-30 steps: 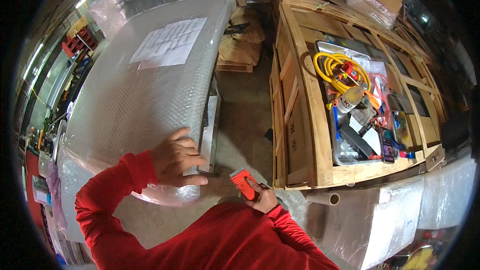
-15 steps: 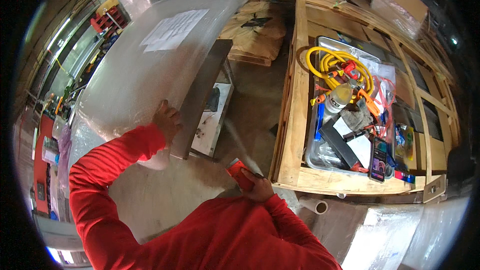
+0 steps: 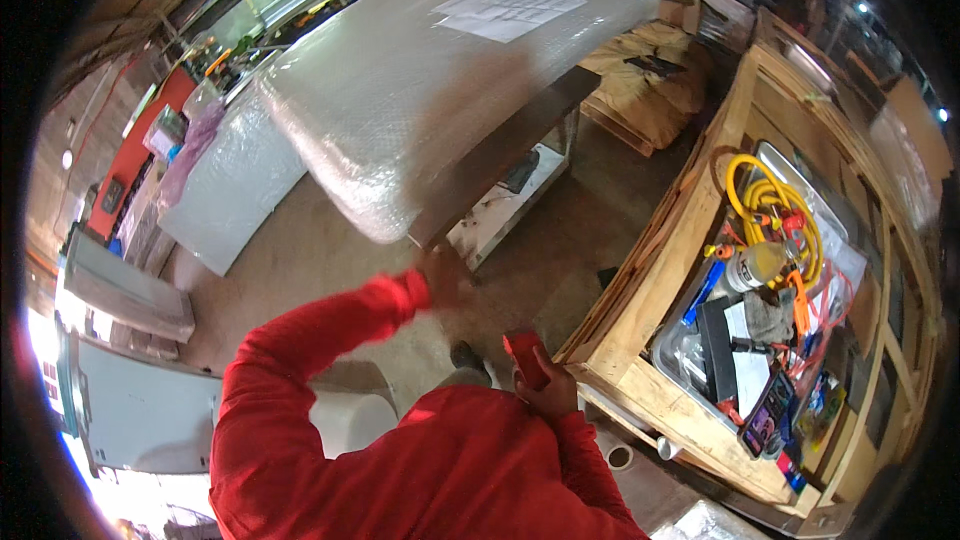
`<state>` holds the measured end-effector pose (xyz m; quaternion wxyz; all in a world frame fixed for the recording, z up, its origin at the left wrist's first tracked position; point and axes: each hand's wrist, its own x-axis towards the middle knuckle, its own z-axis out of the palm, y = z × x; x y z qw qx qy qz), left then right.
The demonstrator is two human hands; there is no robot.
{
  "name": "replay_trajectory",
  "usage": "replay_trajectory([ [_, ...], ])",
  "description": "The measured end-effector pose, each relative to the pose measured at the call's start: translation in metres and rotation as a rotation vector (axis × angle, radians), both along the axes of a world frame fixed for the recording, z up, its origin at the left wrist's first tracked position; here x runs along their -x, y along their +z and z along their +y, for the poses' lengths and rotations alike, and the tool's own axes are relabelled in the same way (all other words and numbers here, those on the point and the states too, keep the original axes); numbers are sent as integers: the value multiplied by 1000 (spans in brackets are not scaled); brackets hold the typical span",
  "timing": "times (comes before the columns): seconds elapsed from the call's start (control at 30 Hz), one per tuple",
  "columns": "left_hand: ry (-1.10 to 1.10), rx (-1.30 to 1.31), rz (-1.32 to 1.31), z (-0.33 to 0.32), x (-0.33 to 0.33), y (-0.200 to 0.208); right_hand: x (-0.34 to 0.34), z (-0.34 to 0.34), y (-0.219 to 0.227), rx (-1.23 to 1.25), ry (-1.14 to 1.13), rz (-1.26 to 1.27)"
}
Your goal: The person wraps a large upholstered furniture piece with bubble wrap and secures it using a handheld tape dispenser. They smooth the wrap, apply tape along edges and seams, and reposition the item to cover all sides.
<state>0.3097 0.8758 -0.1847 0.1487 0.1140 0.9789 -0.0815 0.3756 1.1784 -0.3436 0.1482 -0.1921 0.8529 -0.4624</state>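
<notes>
My right hand [image 3: 552, 388] is closed round a small red rectangular object [image 3: 525, 358], held low in front of my body; its exact kind is not clear. Off the near end of a dark-edged table [image 3: 500, 165], my left hand [image 3: 446, 278] is smeared by motion, so its fingers cannot be read. On that table lies a large flat item in clear bubble wrap [image 3: 350, 110]. White printed sheets [image 3: 510, 12] rest on top of the wrap.
At right, a wooden crate [image 3: 640, 335] carries a metal tray [image 3: 668, 345] with a coiled yellow hose [image 3: 735, 185], a bottle [image 3: 757, 265], a phone [image 3: 768, 410] and other tools. Behind stands a brown-covered pallet load [image 3: 640, 70]. Grey panels [image 3: 140, 405] are at left.
My view has swung left. My left hand has come off the bubble wrap toward my body and blurred. The red object stays in my right hand.
</notes>
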Motion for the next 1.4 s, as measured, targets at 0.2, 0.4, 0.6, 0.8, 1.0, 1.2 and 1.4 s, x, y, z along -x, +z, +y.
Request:
replay_trajectory([
  [0.2, 323, -524, 459, -44, 78, -35, 4, -18, 7, 243, 24, 137],
  [0.4, 1065, -1166, -670, -10, 2, -37, 19, -58, 27, 393, -77, 552],
  [0.6, 787, -1297, -382, -26, -26, -5, 47, -79, 44, 620, 178, 549],
  [0.8, 769, -1361, -128, -39, -23, 31, 74, -108, 68, 625, 259, 562],
  [1.0, 201, -699, 557, -46, 12, 114, 109, -132, 101, 603, 184, 721],
  [1.2, 482, -241, 620, -116, 80, 183, 174, -173, 107, 562, 299, 570],
  [1.4, 560, -350, 765, -149, 72, 111, 157, -196, 27, 670, 384, 429],
])
